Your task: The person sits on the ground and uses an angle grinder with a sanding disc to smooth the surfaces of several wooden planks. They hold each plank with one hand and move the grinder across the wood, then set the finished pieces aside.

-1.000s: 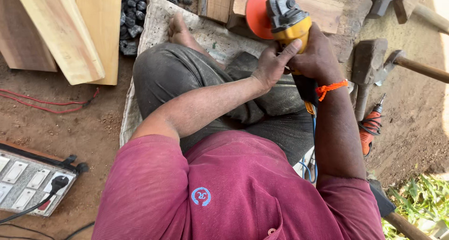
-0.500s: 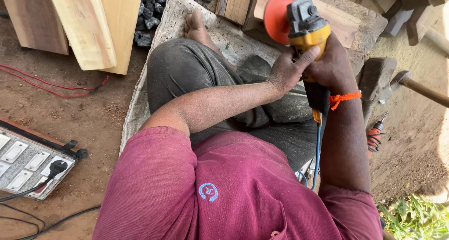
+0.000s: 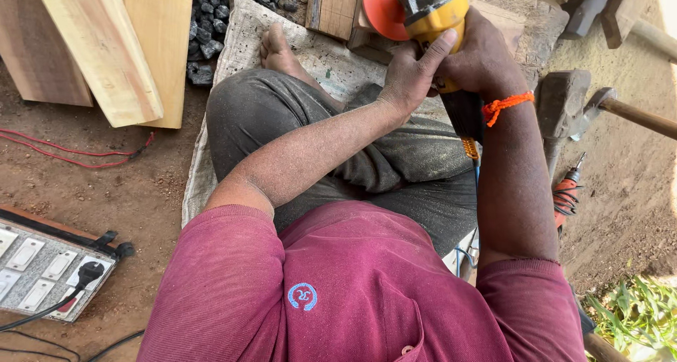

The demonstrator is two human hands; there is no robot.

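I see both hands up at the yellow angle grinder (image 3: 431,15), which sits at the top of the view with its orange disc (image 3: 381,11) facing left. The right hand (image 3: 479,59) is wrapped tight around the grinder's body from the right side, an orange thread bracelet (image 3: 506,105) on its wrist just below. The left hand (image 3: 412,69) presses against the grinder from the lower left, thumb raised along the yellow casing, fingers curled under it; I read it as gripping the tool too, though the fingertips are hidden.

The grinder's black handle and cord (image 3: 471,147) run down from it between the forearms. Directly behind the grinder lies a wooden block (image 3: 337,8), and the disc sits just beside it; I cannot tell whether they touch. Below the grinder are the person's folded legs in grey trousers on a woven sack (image 3: 243,45). Left of the grinder, well apart, pale wooden planks (image 3: 113,45) lean over bare earth, with a pile of dark stones (image 3: 208,23) between planks and sack. Right of the grinder lie a hammer (image 3: 564,108) and an orange-handled screwdriver (image 3: 566,193). Far to the lower left sits a switch board (image 3: 42,270) with a black plug in it.
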